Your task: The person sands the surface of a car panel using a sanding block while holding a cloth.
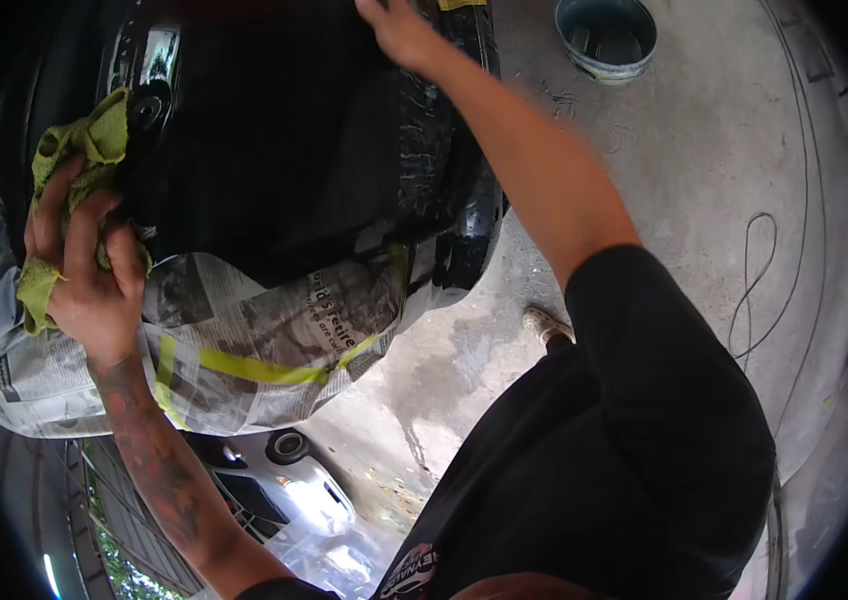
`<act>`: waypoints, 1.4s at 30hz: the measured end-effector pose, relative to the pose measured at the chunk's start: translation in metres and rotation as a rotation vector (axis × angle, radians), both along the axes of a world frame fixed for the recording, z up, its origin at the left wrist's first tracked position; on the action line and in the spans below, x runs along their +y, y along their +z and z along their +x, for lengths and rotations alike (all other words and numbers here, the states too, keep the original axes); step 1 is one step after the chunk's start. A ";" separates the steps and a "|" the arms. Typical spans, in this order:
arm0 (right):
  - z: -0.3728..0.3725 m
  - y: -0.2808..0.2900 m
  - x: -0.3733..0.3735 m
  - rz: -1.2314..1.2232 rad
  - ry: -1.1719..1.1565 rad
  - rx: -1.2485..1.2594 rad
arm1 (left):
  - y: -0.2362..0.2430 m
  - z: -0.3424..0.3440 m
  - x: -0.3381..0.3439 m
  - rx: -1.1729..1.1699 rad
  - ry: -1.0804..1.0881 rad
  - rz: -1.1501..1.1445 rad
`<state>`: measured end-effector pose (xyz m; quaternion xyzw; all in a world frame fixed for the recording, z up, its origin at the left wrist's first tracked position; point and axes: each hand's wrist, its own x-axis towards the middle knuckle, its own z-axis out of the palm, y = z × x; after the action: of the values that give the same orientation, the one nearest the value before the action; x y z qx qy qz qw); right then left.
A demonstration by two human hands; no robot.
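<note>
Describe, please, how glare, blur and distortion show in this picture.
In the head view, glare burns out part of the pale car; the black panel swallows detail; the green cloth looks fairly sharp, the right forearm slightly blurred; edges bow toward the dark rim.

On my feed I'm seeing gray concrete flr (694, 180) spreading R, dark stains (412, 445) streaking it nr ctr, a thin dark cable (775, 240) looping on it. Lower L, a silver car (329, 505) is catching bright glare; greenery (124, 575) is showing past metal framework (84, 510), a strip of white light (51, 577) glowing alongside.
</note>
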<state>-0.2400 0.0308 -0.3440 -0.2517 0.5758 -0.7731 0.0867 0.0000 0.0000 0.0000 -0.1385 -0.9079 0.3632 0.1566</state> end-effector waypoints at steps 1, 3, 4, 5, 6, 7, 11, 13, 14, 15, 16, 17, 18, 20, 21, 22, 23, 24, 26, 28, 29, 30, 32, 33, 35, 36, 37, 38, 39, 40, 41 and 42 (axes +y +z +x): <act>0.032 0.007 0.011 0.012 -0.001 0.015 | 0.003 0.001 0.006 0.009 0.006 -0.014; 0.087 -0.004 0.044 0.028 0.063 0.024 | -0.008 -0.008 0.008 0.063 -0.025 0.003; 0.133 -0.002 0.058 0.094 0.091 0.057 | -0.008 -0.005 0.008 0.070 -0.020 -0.003; 0.178 -0.001 0.075 0.129 0.145 0.068 | -0.008 -0.004 0.008 0.075 -0.019 -0.004; 0.216 0.001 0.093 0.166 0.225 0.068 | -0.008 -0.003 0.010 0.078 -0.022 -0.004; 0.235 -0.001 0.100 0.163 0.224 0.064 | -0.006 -0.003 0.011 0.070 -0.014 -0.011; 0.220 0.000 0.095 0.205 0.279 0.014 | -0.007 -0.001 0.013 0.060 0.006 -0.016; 0.165 -0.010 0.066 0.162 0.044 -0.009 | -0.009 -0.007 0.009 0.053 -0.017 0.012; 0.128 -0.009 0.056 0.068 -0.032 0.028 | -0.011 -0.007 0.005 0.050 -0.035 0.033; 0.088 -0.007 0.048 -0.035 -0.099 0.071 | -0.015 -0.007 0.001 0.074 -0.034 0.047; 0.052 -0.005 0.036 -0.119 -0.152 0.126 | -0.008 -0.005 0.003 0.059 -0.057 0.056; 0.039 0.007 0.031 -0.118 -0.065 0.101 | 0.001 0.002 -0.002 0.045 -0.101 0.032; 0.034 0.008 0.023 -0.053 -0.113 0.079 | 0.006 0.013 -0.001 0.087 0.110 0.045; 0.031 0.005 0.027 -0.260 0.174 -0.235 | 0.014 -0.012 0.019 -0.030 0.131 0.238; 0.049 -0.008 0.031 -0.202 0.174 -0.238 | -0.003 -0.004 -0.018 -0.159 0.189 0.386; 0.067 -0.022 0.041 -0.120 0.144 -0.237 | -0.004 -0.006 -0.009 -0.148 0.175 0.366; 0.112 -0.005 0.055 -0.073 0.141 -0.195 | -0.009 0.006 -0.010 -0.108 0.125 0.385; 0.142 -0.015 0.061 0.101 0.130 -0.029 | -0.008 0.011 -0.013 -0.129 0.157 0.370; 0.168 -0.080 0.073 0.257 0.190 -0.035 | -0.021 0.004 -0.022 0.175 -0.157 0.200; 0.242 -0.024 0.097 0.069 0.273 -0.108 | -0.022 0.008 -0.018 0.235 -0.142 0.071; 0.244 -0.025 0.105 0.093 0.277 -0.079 | -0.021 -0.004 -0.012 0.269 -0.150 0.059; 0.261 -0.016 0.107 0.062 0.282 -0.024 | -0.021 -0.003 -0.008 0.247 -0.103 0.096; 0.274 0.000 0.108 0.032 0.283 0.051 | -0.022 -0.006 -0.004 0.247 -0.061 0.132; 0.279 0.014 0.108 0.012 0.273 0.170 | -0.020 -0.002 -0.003 0.251 -0.077 0.120; 0.279 0.038 0.111 -0.004 0.264 0.300 | -0.020 -0.002 -0.004 0.267 -0.091 0.110; 0.280 0.050 0.114 -0.023 0.272 0.314 | -0.019 -0.003 -0.002 0.246 -0.091 0.154; 0.282 0.056 0.115 -0.041 0.282 0.327 | -0.020 -0.002 -0.002 0.225 -0.090 0.199; 0.279 0.045 0.115 -0.014 0.244 0.433 | -0.020 0.001 -0.002 0.228 -0.084 0.197; 0.271 0.031 0.114 -0.012 0.235 0.439 | -0.019 0.000 0.000 0.224 -0.097 0.201; 0.269 0.020 0.114 0.000 0.272 0.255 | -0.018 0.001 0.002 0.221 -0.104 0.206; 0.267 0.010 0.115 0.014 0.309 0.068 | -0.019 0.004 0.005 0.224 -0.108 0.208; 0.270 0.017 0.117 0.084 0.276 0.112 | -0.022 0.007 0.004 0.251 -0.046 0.215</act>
<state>0.0298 0.1481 -0.3271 -0.3672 0.5714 -0.7139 0.1705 0.0071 0.0042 -0.0223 -0.0955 -0.9115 0.2747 0.2909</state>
